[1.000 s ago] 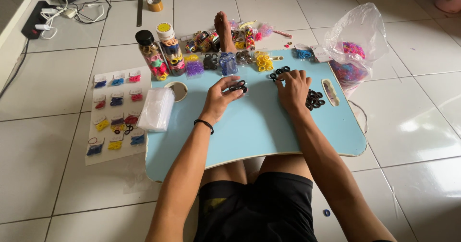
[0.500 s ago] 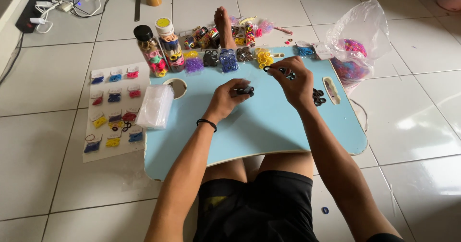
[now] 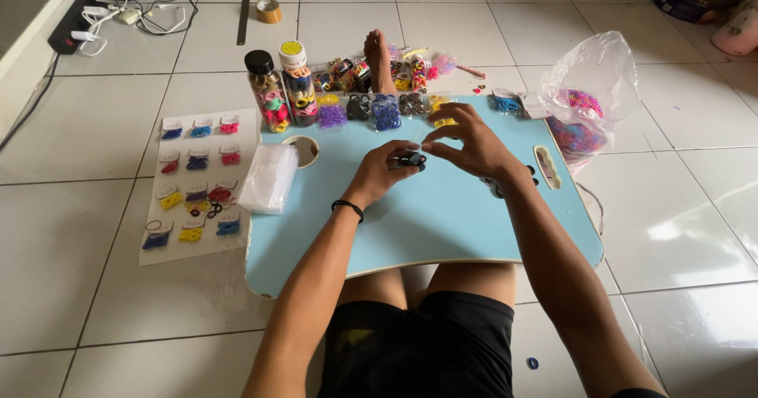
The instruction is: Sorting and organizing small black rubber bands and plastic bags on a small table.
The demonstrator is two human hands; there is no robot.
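My left hand [image 3: 382, 172] rests on the light blue lap table [image 3: 442, 216] and pinches a small bunch of black hair ties [image 3: 411, 159]. My right hand [image 3: 470, 144] hovers just right of it, fingertips touching the same bunch. More black hair ties [image 3: 527, 176] lie partly hidden behind my right wrist. A black band sits on my left wrist.
Two tall jars [image 3: 283, 88] of coloured ties stand at the table's far left, with small bags of ties [image 3: 384, 110] along the far edge beside a bare foot [image 3: 377, 58]. A clear bag [image 3: 586, 98] sits right. Packed ties on a white sheet [image 3: 196, 181] and clear sleeves [image 3: 269, 178] lie left.
My right hand left the black ties on the right and came in to meet my left hand. Both hands now pinch the same black bunch.
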